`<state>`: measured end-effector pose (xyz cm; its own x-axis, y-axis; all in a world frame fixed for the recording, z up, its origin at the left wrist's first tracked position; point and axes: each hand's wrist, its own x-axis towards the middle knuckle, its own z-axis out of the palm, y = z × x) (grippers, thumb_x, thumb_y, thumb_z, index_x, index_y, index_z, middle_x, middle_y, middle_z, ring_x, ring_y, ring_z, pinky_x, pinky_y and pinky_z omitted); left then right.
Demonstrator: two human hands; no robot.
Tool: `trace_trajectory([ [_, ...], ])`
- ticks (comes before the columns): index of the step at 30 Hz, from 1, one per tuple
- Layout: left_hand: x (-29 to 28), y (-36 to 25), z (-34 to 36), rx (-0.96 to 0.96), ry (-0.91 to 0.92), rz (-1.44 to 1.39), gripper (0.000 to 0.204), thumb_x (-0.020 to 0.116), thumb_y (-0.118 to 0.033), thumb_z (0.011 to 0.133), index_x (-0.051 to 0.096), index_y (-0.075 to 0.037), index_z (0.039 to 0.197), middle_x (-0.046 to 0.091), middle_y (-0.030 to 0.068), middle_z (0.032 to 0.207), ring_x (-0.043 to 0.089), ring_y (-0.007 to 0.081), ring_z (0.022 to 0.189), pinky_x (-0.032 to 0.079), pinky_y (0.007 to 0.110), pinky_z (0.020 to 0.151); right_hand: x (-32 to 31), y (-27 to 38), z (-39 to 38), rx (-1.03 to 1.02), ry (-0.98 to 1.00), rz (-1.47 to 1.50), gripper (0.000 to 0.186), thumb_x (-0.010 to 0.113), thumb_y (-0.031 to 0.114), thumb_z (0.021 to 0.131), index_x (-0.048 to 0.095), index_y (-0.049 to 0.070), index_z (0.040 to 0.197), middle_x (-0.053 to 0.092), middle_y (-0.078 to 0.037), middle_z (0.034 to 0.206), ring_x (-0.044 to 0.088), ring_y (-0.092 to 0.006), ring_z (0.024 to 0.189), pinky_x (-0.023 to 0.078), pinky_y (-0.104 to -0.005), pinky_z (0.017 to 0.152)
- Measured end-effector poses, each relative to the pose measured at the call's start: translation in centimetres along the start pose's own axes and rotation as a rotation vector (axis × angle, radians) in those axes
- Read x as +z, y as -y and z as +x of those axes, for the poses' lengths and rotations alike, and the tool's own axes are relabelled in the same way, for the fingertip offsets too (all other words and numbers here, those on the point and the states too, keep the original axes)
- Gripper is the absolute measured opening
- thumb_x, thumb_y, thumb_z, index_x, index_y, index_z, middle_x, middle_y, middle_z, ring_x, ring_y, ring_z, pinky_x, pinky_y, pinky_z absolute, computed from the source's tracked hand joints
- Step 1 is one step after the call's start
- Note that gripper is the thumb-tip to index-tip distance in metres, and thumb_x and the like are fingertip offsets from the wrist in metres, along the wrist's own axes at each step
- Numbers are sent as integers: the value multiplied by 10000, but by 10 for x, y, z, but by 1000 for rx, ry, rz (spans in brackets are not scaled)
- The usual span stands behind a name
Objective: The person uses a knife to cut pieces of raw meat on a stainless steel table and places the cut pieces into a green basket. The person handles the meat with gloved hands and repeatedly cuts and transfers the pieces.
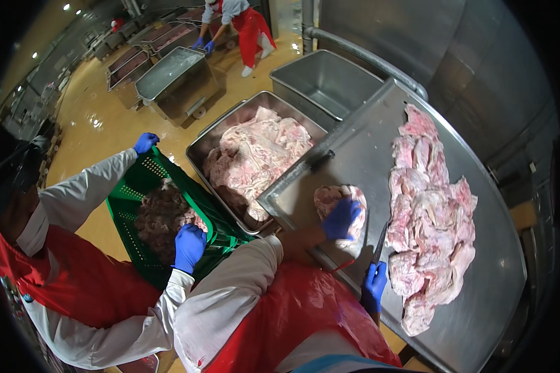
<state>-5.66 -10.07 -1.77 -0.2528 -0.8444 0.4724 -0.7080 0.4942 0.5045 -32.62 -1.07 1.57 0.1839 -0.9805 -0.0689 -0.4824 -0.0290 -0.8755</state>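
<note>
My left hand (342, 219), in a blue glove, lies with its fingers stretched out on a slab of pale pink raw meat (325, 196) at the near left part of the steel table (361, 155). My right hand (374, 283), also gloved in blue, is closed round a knife (379, 245) low by the table's near edge. The knife points away from me, between the single slab and a long heap of raw meat pieces (426, 217) on the right. Its handle is mostly hidden in the glove.
Left of the table stands a steel tub (196, 146) heaped with meat. Behind it is another steel bin (320, 74). A co-worker (87, 273) close on my left holds a green crate (121, 205) with meat in it. Farther off, a person (252, 31) grips a wheeled metal cart (174, 99).
</note>
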Motion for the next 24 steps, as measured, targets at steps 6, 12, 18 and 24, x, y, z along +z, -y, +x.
trace_trajectory([
  [6, 23, 7, -80, 7, 123, 119, 363, 637, -137, 847, 597, 16, 1173, 590, 194, 1145, 574, 393, 1057, 454, 482, 969, 16, 2, 1, 12, 80, -10, 172, 509, 185, 1060, 555, 28, 1008, 555, -105, 704, 519, -193, 609, 410, -385, 573],
  [12, 11, 11, -111, -286, -70, 69, 190, 655, -160, 819, 656, -17, 945, 620, 170, 1106, 584, 370, 1082, 445, 486, 1029, 23, 5, -2, -64, 90, -20, 169, 509, 180, 1056, 567, 29, 1007, 533, -105, 694, 493, -204, 596, 393, -395, 561],
  [18, -26, 35, -131, -576, -279, -59, 288, 744, -144, 726, 577, -32, 932, 598, 259, 1010, 566, 466, 1030, 470, 496, 960, 24, 25, 2, -118, 128, -91, 125, 537, 161, 1055, 552, 38, 1052, 542, -154, 729, 526, -301, 611, 425, -417, 586],
  [24, -48, 49, -125, -859, -354, -218, 277, 676, -214, 851, 580, -12, 1015, 674, 205, 862, 685, 414, 782, 552, 467, 671, 31, 13, 9, -79, 216, -283, 148, 538, 175, 1044, 513, 30, 1058, 605, -241, 842, 605, -447, 754, 474, -500, 674],
])
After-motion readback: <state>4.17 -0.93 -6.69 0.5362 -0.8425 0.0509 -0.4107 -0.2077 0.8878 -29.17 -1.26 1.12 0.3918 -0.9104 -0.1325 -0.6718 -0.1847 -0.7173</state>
